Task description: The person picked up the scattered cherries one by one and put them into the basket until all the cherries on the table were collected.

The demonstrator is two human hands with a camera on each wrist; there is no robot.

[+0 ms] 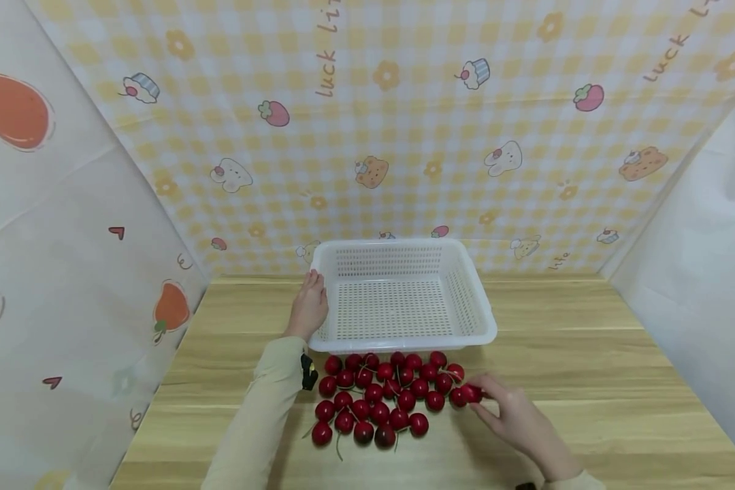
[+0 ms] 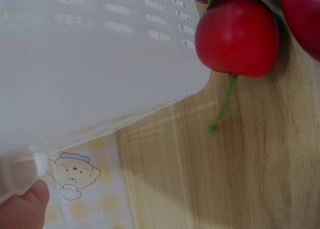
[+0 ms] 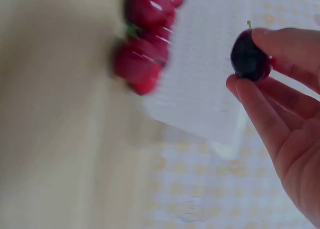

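A white plastic basket (image 1: 404, 344) with slotted walls stands at the back of the table. My left hand (image 1: 309, 306) grips its left rim; in the left wrist view a fingertip (image 2: 27, 206) shows under the rim's edge. Several dark red cherries (image 1: 379, 412), some with green stems, lie spread in front of the basket. At the right end of these, my right hand (image 1: 517, 418) pinches a cherry (image 3: 248, 56) between thumb and fingers. A bit of red shows behind that cherry in the right wrist view; what it belongs to is partly hidden.
The wooden table (image 1: 588, 367) extends to both sides of the basket. Behind it hangs a yellow checked cloth (image 1: 404, 136). White sheets flank the table, the left sheet (image 1: 86, 224) printed with fruit. One cherry (image 2: 237, 36) lies close beside the basket's corner.
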